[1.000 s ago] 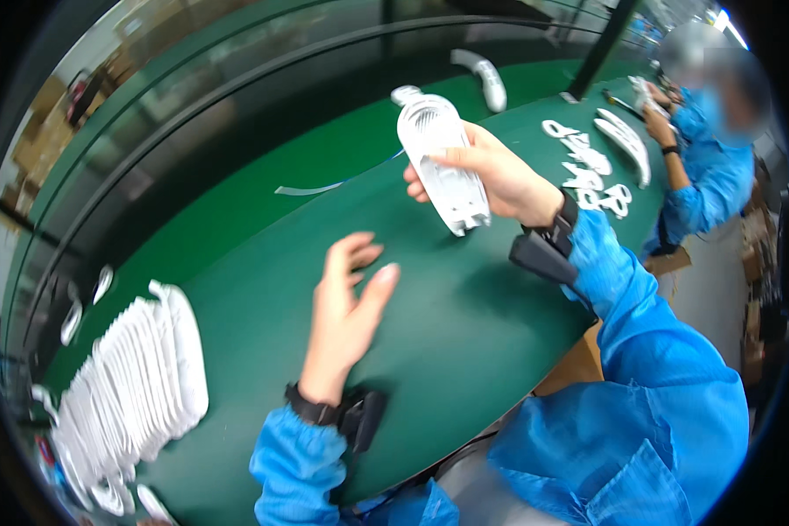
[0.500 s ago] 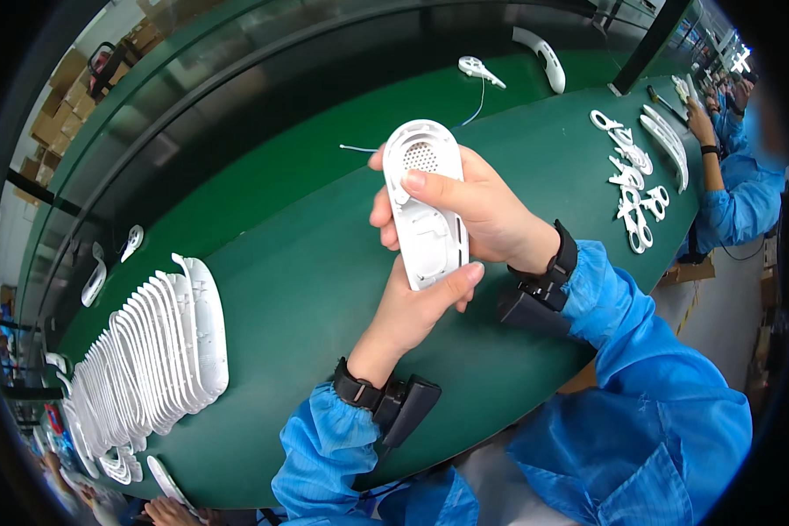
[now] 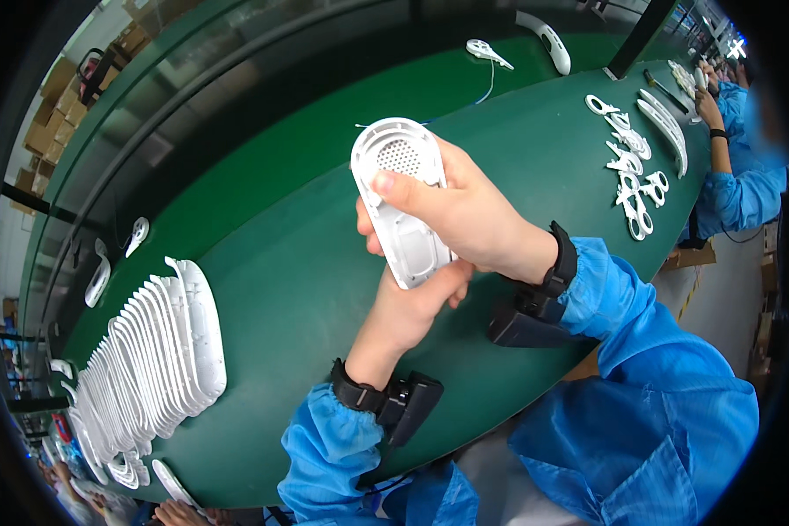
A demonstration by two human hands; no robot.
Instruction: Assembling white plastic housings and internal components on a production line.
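Both hands grip one long white plastic housing shell, rounded at its top, with a patch of small round holes. It is held tilted above the green table. My right hand wraps its upper part, the thumb pressed inside just below the holes and fingertips showing past the left edge. My left hand holds the lower end, its thumb along the bottom right corner. The fingers behind the shell are partly hidden.
A row of nested white shells stands at left. White ring-ended parts and curved white strips lie at right. On the green conveyor rest a small wired part and a curved cover. A co-worker sits at far right.
The shell has shifted left and turned slightly in my hands. My right hand has moved left with it, its thumb still inside the shell.
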